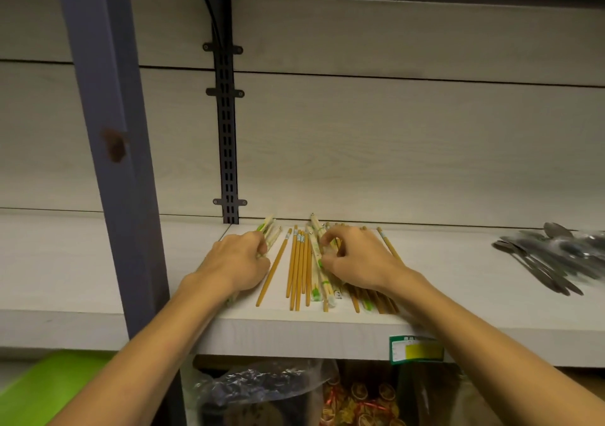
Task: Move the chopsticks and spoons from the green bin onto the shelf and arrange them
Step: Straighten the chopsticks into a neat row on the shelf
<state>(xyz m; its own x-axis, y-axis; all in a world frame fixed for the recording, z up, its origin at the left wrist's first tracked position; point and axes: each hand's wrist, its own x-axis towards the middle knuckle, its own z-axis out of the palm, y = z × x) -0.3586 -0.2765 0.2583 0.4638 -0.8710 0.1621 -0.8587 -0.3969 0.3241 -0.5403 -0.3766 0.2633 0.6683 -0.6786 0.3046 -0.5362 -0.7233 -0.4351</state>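
Left hand (240,261): palm down on the shelf, fingers curled over a small bunch of paper-wrapped chopsticks with green print (269,233); fingertips pinch the bunch near its far end.
Right hand (355,258): palm down over the right part of the spread, fingers bent, thumb and forefinger pinching a paper-wrapped pair at about mid-length.
Bare wooden chopsticks, tan, long and thin (298,268): lying flat between the two hands, roughly parallel, pointing front to back; one stray stick (274,266) angles off to the left, just beside the left hand.
Wrapped pairs, white paper with green marks (319,280): right of the bare group, partly under the right hand, near ends fanned at the shelf's front.
Darker brown sticks (376,301): under the right wrist, ends showing near the front edge.
Pale grey wood-grain shelf board (458,278): carries everything; green-bordered price label (416,349) stuck on its front lip.
Metal spoons, silver, partly in clear wrap (550,255): heaped at the far right of the same shelf, well apart from the chopsticks; blurred.
Green plastic bin (42,389): lower left corner, below shelf level; only a corner shows.
Blue-grey upright post (108,130): left of the hands.
Black slotted rail (226,130): on the back wall, behind the chopsticks.
Below shelf: clear bags of dark goods (262,389), blurred.
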